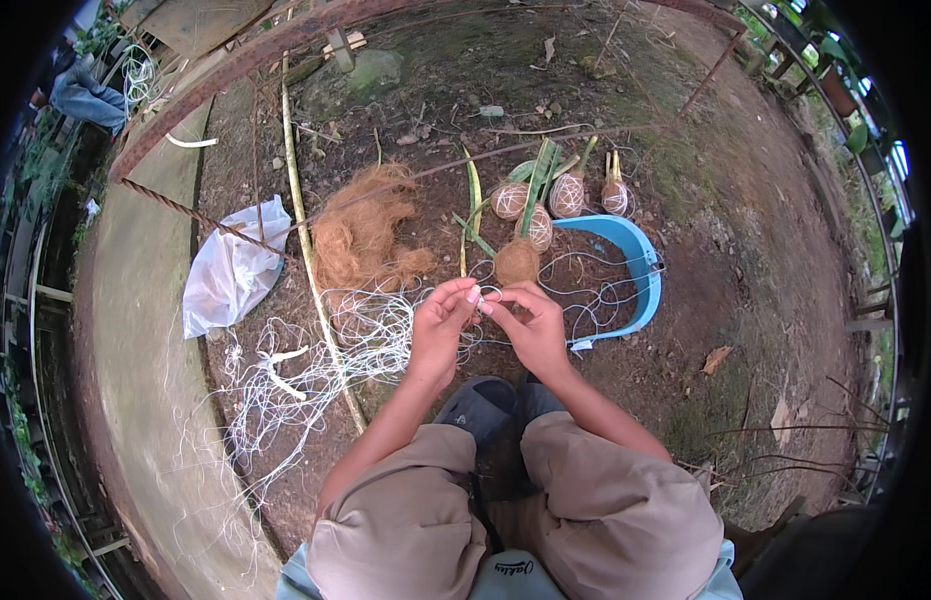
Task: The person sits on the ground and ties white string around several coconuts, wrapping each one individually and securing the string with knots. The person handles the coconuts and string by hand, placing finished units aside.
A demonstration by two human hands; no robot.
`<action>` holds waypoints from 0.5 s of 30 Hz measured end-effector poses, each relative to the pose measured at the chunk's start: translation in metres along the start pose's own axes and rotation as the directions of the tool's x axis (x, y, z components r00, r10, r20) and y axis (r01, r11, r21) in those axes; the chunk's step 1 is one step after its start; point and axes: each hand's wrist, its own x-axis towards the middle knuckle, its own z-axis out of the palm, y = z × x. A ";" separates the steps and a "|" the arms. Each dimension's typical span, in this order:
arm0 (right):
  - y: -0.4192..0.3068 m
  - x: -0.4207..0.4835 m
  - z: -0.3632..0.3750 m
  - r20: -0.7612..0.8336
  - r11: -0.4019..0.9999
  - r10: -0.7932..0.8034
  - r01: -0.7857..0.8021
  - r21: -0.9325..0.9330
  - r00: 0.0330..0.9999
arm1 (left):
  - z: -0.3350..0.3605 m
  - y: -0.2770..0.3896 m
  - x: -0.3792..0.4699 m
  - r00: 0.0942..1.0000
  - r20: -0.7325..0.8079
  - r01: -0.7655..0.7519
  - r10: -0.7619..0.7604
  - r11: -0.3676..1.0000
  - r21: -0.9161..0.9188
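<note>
My left hand (pixel 437 334) and my right hand (pixel 538 330) meet in front of my knees. Both pinch a thin white string (pixel 492 292) between thumb and fingers, and a small loop of it shows at the fingertips. Just beyond them sits a brown fibre ball (pixel 516 261) with no string visible around it. Behind it, several fibre balls (pixel 567 196) are wound with white string, and green leaves or pale stalks rise from them. A large tangle of white string (pixel 285 397) spreads on the ground to the left of my hands.
Loose brown coconut-like fibre (pixel 364 225) lies beyond the tangle. A curved light blue plastic band (pixel 644 255) stands at right, with string inside it. At left are a long thin pole (pixel 296 165) and a translucent plastic bag (pixel 236 277). A rusty metal frame (pixel 233 64) crosses above the ground.
</note>
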 end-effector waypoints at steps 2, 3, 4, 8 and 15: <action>-0.002 0.000 -0.002 -0.022 0.996 -0.013 0.011 -0.084 1.000 | 0.003 -0.002 0.000 1.000 0.021 -0.013 0.013 1.000 0.015; 0.000 -0.001 -0.004 -0.032 0.998 -0.011 0.008 -0.068 0.999 | 0.006 -0.003 0.000 0.999 0.034 -0.018 0.018 1.000 0.020; 0.004 -0.002 -0.006 -0.040 0.999 -0.008 0.006 -0.053 0.999 | 0.009 -0.003 -0.001 0.998 0.057 -0.029 0.026 0.999 0.046; -0.003 -0.001 -0.006 -0.033 0.967 0.205 -0.197 0.164 0.978 | 0.011 0.000 -0.001 0.985 0.138 -0.129 0.107 0.977 0.168; 0.003 -0.001 -0.014 -0.088 0.995 0.103 -0.102 0.014 0.991 | 0.002 0.007 -0.005 0.949 0.188 -0.311 0.253 0.652 0.692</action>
